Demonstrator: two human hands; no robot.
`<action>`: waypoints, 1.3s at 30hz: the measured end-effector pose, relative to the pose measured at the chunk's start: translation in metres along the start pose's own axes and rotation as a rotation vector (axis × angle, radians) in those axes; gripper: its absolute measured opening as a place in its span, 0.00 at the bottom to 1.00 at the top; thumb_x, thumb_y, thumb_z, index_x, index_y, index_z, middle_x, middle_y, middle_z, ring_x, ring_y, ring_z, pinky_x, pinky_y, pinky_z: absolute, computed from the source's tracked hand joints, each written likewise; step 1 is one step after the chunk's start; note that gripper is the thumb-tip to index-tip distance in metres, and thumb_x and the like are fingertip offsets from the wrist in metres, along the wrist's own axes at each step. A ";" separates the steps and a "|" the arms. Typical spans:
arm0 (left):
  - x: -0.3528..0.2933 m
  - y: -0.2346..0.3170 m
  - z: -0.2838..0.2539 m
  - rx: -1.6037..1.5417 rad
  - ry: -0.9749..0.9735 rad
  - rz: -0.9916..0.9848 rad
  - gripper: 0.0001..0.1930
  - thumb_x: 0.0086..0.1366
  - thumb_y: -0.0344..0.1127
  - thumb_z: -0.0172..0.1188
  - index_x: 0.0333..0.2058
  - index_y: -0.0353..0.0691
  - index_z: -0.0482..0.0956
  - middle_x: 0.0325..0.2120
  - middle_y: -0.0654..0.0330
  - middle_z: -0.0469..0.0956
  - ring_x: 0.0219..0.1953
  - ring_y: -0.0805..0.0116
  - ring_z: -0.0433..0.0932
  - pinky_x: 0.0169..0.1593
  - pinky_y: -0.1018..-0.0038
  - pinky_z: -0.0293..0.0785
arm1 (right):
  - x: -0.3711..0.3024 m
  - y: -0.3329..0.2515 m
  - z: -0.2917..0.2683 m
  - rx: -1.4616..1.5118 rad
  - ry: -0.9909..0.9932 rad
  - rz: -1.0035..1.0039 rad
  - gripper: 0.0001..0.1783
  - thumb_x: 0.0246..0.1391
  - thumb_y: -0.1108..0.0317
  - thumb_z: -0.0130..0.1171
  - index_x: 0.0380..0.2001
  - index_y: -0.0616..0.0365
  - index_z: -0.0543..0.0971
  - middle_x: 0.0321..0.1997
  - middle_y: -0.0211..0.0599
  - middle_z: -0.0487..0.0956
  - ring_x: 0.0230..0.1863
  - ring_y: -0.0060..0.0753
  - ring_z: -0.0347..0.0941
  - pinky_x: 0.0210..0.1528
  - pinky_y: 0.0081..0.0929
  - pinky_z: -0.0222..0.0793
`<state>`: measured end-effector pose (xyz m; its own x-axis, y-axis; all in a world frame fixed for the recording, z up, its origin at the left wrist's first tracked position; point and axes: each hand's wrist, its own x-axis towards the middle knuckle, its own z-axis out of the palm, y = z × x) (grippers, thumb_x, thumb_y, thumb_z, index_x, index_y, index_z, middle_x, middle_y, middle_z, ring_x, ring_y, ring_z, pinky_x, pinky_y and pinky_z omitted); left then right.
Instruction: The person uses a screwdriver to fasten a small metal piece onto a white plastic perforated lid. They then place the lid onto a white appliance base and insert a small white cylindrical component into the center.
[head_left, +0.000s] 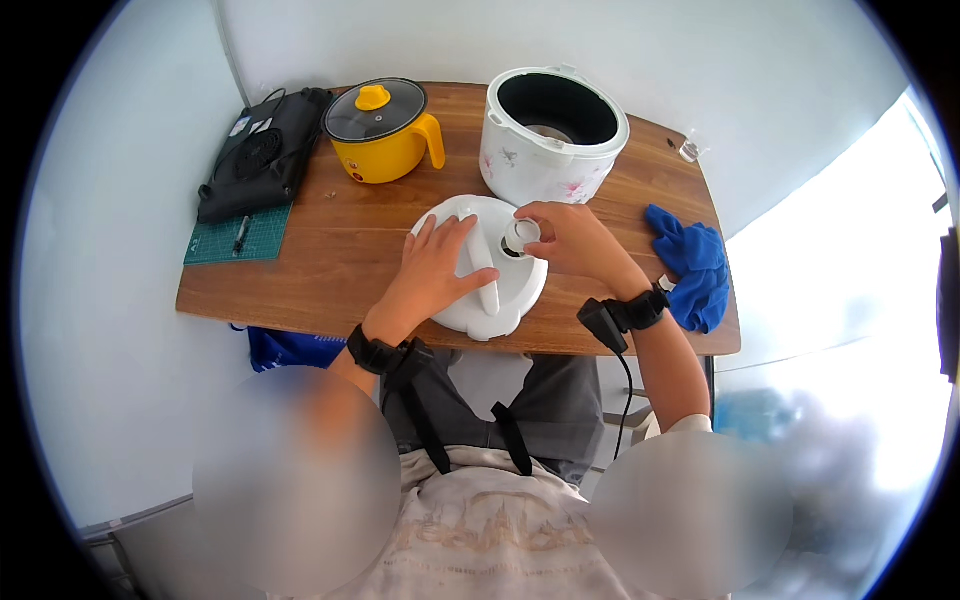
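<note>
A round white rice cooker lid (520,292) lies on the wooden table in front of me, with a raised white handle (476,247) across its top. My left hand (434,262) rests spread on the lid's left side, its thumb reaching over the handle. Between the thumb and fingers of my right hand (572,238) is a small round white steam vent cap (525,232), tilted at the vent on the lid's right side. A dark opening (512,252) shows just below the cap. Whether the cap touches the lid I cannot tell.
Behind the lid stands the white flowered rice cooker body (545,167), uncovered. A yellow pot (385,155) with a glass lid is left of it. Farther left, a black flat device (262,150) lies partly over a green cutting mat (215,240). A blue cloth (693,265) lies at right.
</note>
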<state>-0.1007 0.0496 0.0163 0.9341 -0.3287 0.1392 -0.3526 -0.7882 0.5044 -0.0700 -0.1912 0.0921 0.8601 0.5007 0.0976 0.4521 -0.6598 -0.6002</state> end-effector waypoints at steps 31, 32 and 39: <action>-0.010 -0.004 0.020 0.102 0.146 0.052 0.41 0.66 0.65 0.55 0.69 0.47 0.61 0.67 0.44 0.63 0.72 0.38 0.52 0.71 0.40 0.42 | 0.024 -0.012 -0.001 -0.260 -0.249 -0.066 0.21 0.45 0.76 0.69 0.47 0.62 0.83 0.41 0.55 0.83 0.42 0.53 0.81 0.49 0.37 0.76; -0.010 -0.005 0.020 0.098 0.150 0.055 0.41 0.66 0.65 0.55 0.69 0.47 0.60 0.67 0.44 0.63 0.72 0.38 0.52 0.71 0.40 0.42 | 0.025 -0.012 -0.001 -0.264 -0.254 -0.082 0.21 0.46 0.76 0.69 0.47 0.63 0.83 0.41 0.55 0.83 0.42 0.53 0.81 0.49 0.37 0.76; -0.011 -0.008 0.023 0.094 0.161 0.065 0.41 0.66 0.66 0.54 0.69 0.47 0.60 0.67 0.44 0.63 0.72 0.39 0.52 0.71 0.39 0.42 | 0.024 -0.019 0.002 -0.305 -0.271 -0.034 0.23 0.46 0.73 0.71 0.48 0.64 0.82 0.43 0.55 0.83 0.45 0.53 0.80 0.51 0.38 0.74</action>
<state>-0.1094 0.0476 -0.0089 0.9034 -0.2990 0.3075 -0.4092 -0.8154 0.4094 -0.0584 -0.1650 0.1043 0.7687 0.6274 -0.1242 0.5633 -0.7562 -0.3330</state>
